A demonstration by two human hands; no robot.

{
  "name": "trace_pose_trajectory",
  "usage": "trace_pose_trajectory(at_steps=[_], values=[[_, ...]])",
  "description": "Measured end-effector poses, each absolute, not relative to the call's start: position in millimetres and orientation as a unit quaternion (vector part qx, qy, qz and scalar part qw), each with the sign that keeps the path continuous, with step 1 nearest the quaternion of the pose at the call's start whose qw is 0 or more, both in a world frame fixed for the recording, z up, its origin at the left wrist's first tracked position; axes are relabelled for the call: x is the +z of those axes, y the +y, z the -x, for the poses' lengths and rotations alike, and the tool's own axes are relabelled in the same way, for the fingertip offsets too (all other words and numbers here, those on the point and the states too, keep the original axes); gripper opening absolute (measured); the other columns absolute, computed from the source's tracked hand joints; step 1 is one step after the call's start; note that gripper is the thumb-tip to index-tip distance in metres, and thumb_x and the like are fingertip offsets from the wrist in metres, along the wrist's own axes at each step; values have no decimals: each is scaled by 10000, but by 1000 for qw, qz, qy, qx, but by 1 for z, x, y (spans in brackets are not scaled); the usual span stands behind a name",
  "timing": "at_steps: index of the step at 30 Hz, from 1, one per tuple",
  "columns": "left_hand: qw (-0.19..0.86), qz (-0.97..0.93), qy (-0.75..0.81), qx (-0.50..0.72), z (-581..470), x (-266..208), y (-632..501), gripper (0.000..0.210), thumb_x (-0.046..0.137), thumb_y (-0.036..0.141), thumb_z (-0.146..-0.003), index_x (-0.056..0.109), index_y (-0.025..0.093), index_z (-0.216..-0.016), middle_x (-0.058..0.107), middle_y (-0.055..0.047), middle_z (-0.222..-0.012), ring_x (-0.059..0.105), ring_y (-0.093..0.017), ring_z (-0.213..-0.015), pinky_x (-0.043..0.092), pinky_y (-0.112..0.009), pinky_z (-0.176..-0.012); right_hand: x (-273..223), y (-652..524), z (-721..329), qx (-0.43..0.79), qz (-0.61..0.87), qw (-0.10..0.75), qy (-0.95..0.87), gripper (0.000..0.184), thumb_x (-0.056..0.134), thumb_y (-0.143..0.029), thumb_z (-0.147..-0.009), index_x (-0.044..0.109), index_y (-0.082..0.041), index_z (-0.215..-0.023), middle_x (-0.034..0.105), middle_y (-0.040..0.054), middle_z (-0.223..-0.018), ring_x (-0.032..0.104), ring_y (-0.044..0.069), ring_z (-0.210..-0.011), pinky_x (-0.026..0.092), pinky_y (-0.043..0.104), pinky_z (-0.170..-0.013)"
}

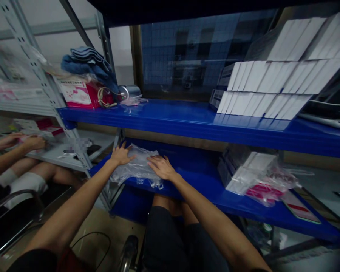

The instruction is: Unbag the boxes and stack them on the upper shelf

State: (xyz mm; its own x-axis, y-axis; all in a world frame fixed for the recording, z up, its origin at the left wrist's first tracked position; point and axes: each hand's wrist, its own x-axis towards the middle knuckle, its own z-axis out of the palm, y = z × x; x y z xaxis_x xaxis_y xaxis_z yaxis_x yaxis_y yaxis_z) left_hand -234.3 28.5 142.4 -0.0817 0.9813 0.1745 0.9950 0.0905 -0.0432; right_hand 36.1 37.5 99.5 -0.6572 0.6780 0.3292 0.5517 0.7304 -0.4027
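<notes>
A stack of clear plastic bags or film (pixel 138 166) lies at the left end of the lower blue shelf (pixel 187 170), its crinkled front edge hanging over the rim. My left hand (pixel 121 155) rests on its left side with the fingers spread. Across from it, my right hand (pixel 162 166) lies flat on the right side, fingers stretched out. Neither hand grips the plastic. Whether anything lies inside or under it I cannot tell.
White boxes (pixel 266 87) stand stacked on the upper blue shelf (pixel 164 117). More boxes (pixel 243 173) and a pink-and-clear plastic bag (pixel 269 189) sit lower right, beside a phone-like slab (pixel 302 207). A red-and-white carton (pixel 78 94) carries folded cloth (pixel 87 68). At left, a co-worker's hands (pixel 31 143) handle something.
</notes>
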Motion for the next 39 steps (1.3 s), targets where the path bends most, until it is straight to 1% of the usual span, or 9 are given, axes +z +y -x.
trace_pose_trajectory(at_steps=[4,11,15,19,22,28,32,36,39], values=[[186,741,-635,-119,227,127,35,589,521,541,-960,532,319,-1505,364,-94,-1662,148,-400,-1576,178,-574,-1245,116,53,-15,93,322,322,-885,442,351,-346,-1083,579,-231,-1443,622,83,-1447,479,219,-1411,301,457,-1225],[55,777,-626,17,218,84,59,640,500,648,-931,534,358,-1500,409,-74,-1642,130,-433,-1575,18,-689,-1224,106,84,27,119,425,68,-895,678,563,-424,-973,392,-208,-1593,229,119,-1707,172,366,-1577,155,586,-1259],[-1,755,-656,19,226,49,71,725,437,702,-940,387,372,-1584,312,-80,-1686,101,-422,-1583,-3,-711,-1213,63,77,26,120,444,58,-886,827,555,-548,-951,287,-166,-1634,138,143,-1719,46,370,-1595,36,596,-1267],[-31,741,-670,-26,235,25,75,761,365,778,-929,256,455,-1609,176,-22,-1727,72,-443,-1581,36,-763,-1182,31,63,8,147,434,86,-885,798,442,-641,-984,251,-237,-1645,106,92,-1730,16,319,-1603,26,563,-1271],[-33,747,-663,-45,239,18,75,769,350,804,-919,242,478,-1606,163,-3,-1730,84,-444,-1579,49,-759,-1184,22,54,-3,152,430,100,-884,774,436,-703,-968,293,-325,-1628,130,42,-1732,42,307,-1604,35,541,-1275],[-55,750,-658,-25,240,22,74,814,326,826,-911,226,440,-1621,149,-32,-1734,80,-450,-1577,45,-735,-1199,24,51,-11,169,433,107,-879,773,509,-713,-940,368,-335,-1599,193,47,-1720,107,330,-1595,67,560,-1269],[-47,746,-664,-14,235,35,75,738,302,747,-965,215,429,-1626,209,-51,-1722,132,-442,-1572,56,-761,-1183,28,51,-33,192,357,186,-895,522,612,-561,-954,615,-338,-1426,366,28,-1662,196,318,-1575,192,550,-1246],[64,765,-638,-56,207,65,69,546,427,512,-1000,511,364,-1519,379,-51,-1660,124,-425,-1578,20,-681,-1236,33,46,-73,187,335,301,-873,332,612,-411,-972,733,-274,-1250,595,56,-1488,402,268,-1475,334,490,-1196],[123,789,-592,-114,160,96,60,449,439,305,-980,693,233,-1343,528,-91,-1552,181,-368,-1575,129,-537,-1283,39,45,-104,190,372,361,-834,325,553,-338,-992,709,-259,-1267,688,70,-1350,567,239,-1320,418,458,-1136]])
